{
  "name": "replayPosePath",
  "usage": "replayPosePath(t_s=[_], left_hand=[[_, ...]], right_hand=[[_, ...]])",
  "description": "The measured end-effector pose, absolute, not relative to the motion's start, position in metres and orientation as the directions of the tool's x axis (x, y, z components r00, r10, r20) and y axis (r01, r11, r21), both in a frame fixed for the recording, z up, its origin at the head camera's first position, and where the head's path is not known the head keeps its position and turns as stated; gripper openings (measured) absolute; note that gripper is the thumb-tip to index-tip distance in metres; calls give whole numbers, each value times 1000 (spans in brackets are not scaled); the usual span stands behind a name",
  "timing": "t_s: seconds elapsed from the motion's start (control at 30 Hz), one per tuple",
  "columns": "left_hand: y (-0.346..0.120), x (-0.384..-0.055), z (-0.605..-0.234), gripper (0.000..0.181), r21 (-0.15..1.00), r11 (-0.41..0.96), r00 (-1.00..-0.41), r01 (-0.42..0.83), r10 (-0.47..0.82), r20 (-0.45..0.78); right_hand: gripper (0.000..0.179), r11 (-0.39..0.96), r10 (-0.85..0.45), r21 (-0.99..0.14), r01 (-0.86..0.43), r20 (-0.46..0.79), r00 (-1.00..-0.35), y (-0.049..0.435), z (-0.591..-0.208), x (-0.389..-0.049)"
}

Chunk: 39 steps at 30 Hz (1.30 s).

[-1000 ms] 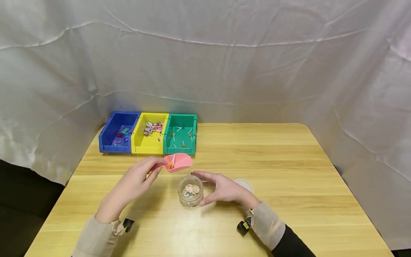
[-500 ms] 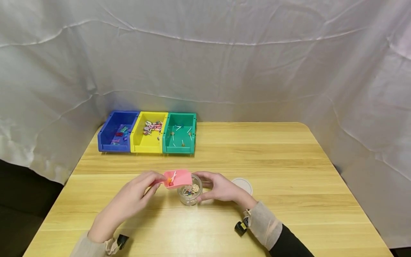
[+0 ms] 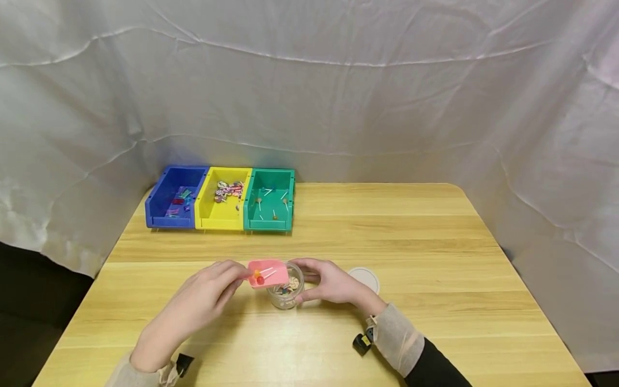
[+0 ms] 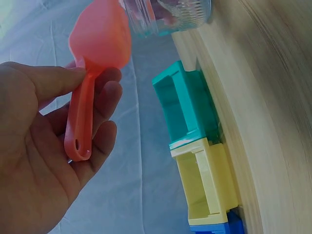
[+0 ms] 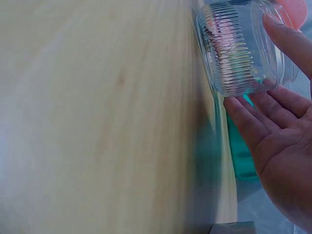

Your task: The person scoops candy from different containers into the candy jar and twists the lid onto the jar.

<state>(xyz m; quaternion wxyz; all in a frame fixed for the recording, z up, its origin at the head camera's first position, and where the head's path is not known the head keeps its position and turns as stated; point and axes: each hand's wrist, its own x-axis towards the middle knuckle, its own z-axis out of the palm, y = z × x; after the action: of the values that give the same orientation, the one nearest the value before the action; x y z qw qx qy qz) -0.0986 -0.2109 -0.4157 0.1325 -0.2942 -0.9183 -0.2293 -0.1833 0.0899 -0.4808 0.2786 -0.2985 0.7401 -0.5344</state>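
Note:
In the head view my left hand (image 3: pixel 210 290) holds a pink scoop (image 3: pixel 279 273) over the left part of a glass jar's mouth. Two small lollipops (image 3: pixel 260 279), one orange and one red, lie in the scoop. The left wrist view shows the scoop's handle (image 4: pixel 80 117) pinched between thumb and fingers. My right hand (image 3: pixel 331 282) steadies the glass jar (image 3: pixel 285 301) from the right. In the right wrist view its thumb lies on one side of the ribbed jar (image 5: pixel 229 48) and its fingers on the other. Candies sit inside the jar, partly hidden by the scoop.
A blue bin (image 3: pixel 169 221), a yellow bin (image 3: pixel 220 223) and a green bin (image 3: pixel 268 224) stand joined at the back left, holding wrapped candies, swirl candies and lollipops. A round white lid (image 3: pixel 365 278) lies behind my right wrist. Grey cloth (image 3: pixel 338 118) surrounds the table.
My left hand has brought the scoop down and nearer, over the jar's mouth. The lollipops' sticks have swung toward the jar. My right hand has closed in on the jar.

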Motion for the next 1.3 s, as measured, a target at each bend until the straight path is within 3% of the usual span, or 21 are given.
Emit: replayPosePath(t_s=[0.3,0.8,1.3], left_hand=[[-208,-99,-414,27,278,689,-726,669,528,441],[-196,-102,-403,40,181,701,-695,690,573,434],[-192,-104,-399,51,138,748,-736,649,571,365]], right_hand=[[84,256,-736,-956,-142,-98,-670,90,-480,-183],[84,258,-731,-956,-142,-97,-675,89,-481,-181],[81,271,-727,-948,-164,-90,-681,90,-481,-181]])
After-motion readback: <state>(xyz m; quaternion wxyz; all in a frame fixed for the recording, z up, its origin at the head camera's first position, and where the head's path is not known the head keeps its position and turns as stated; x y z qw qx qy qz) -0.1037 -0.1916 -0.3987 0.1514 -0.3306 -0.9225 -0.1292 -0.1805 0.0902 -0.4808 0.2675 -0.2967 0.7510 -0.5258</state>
